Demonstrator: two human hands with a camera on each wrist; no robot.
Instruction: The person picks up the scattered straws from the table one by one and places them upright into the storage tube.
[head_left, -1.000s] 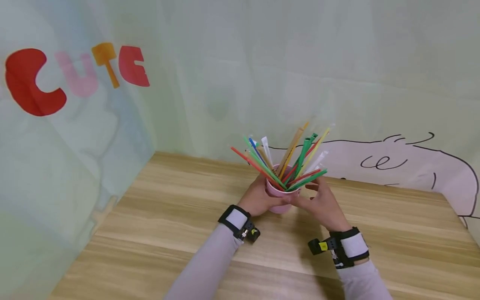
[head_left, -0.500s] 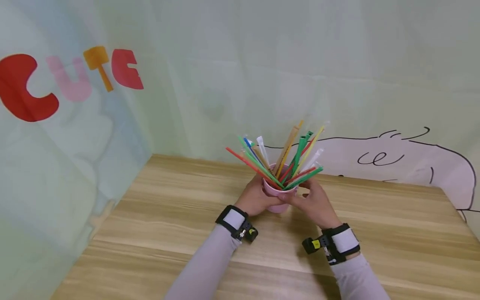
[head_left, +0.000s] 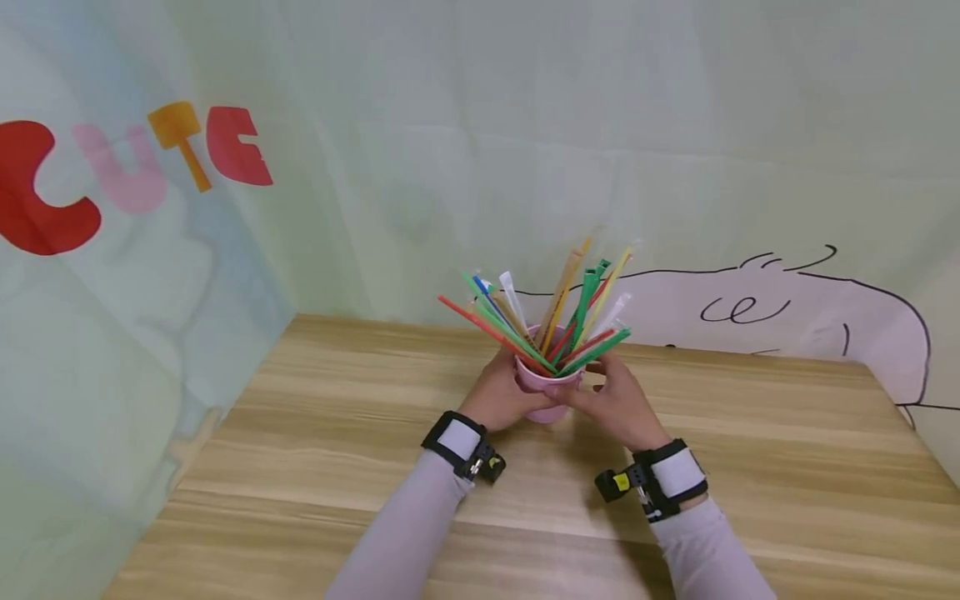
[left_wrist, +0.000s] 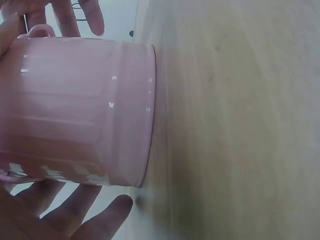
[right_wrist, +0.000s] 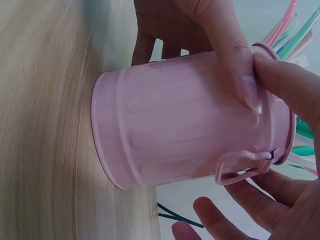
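Observation:
A pink metal pail (right_wrist: 170,120) with small loop handles stands upright on the wooden table. Many drinking straws (head_left: 517,325) fan out of its mouth in red, green, yellow, blue, white and brown, some in clear wrappers. My left hand (head_left: 497,396) grips the pail's left side, its thumb lying across the front. From the right, my right hand (head_left: 617,406) holds it too, with its thumb (right_wrist: 287,82) just under the rim over the left thumb. In the right wrist view, the right fingers (right_wrist: 255,200) spread behind a loop handle (right_wrist: 240,167).
The wood-grain table (head_left: 330,467) extends around the pail toward both sides. Behind it hangs a pale backdrop (head_left: 420,167) with a line-drawn figure (head_left: 795,317). Another printed sheet on the left carries coloured letters (head_left: 240,146). Both wrists wear strapped cameras.
The head view has turned slightly, so pail, hands and table corner appear further left. My right hand's fingers have drawn in closer to the pail's right side.

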